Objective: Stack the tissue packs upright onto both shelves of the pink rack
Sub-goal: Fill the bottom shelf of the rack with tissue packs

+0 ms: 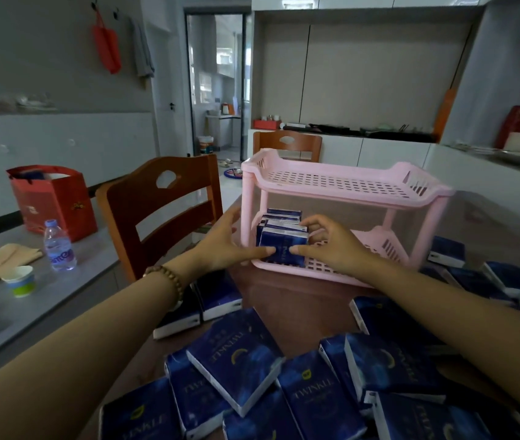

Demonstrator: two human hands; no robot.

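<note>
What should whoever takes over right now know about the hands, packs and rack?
Left hand: open, thumb pressing the front of the upright row of dark-blue tissue packs.
Right hand: gripping that row, fingers over its top.
Done: a few packs stand at the left end, lower shelf of the pink plastic rack.
To do: top shelf holds none; many loose packs lie on the brown table.

Pink rack (331, 182), 1, two-tiered; upright tissue packs (284, 246) on the lower shelf (376, 246), at least 4; loose tissue packs (233, 354) on the table (290, 300), over a dozen, overlap bars an exact count; wooden chairs (163, 198), 2; water bottle (58, 246), 1; paper cup (20, 281), 1; red gift bag (52, 201), 1; left hand (220, 246), 1; right hand (328, 242), 1
</note>
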